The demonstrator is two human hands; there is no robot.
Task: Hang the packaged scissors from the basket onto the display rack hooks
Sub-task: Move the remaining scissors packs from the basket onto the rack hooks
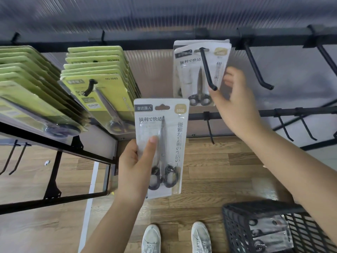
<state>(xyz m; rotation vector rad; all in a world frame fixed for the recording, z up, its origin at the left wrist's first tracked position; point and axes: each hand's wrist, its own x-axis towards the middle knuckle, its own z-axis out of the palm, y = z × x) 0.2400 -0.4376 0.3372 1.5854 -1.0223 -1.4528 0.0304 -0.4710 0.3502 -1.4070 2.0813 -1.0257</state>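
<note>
Left hand [135,167] grips white scissors pack [160,143] upright at centre, thumb across front. Right hand [237,99], at 1 o'clock, pinches edge of white packs [193,70] hanging on black hook [207,69]. Green packs [98,84] fill hooks at 10 o'clock. Basket [237,227] at 5 o'clock holds more packs.
</note>
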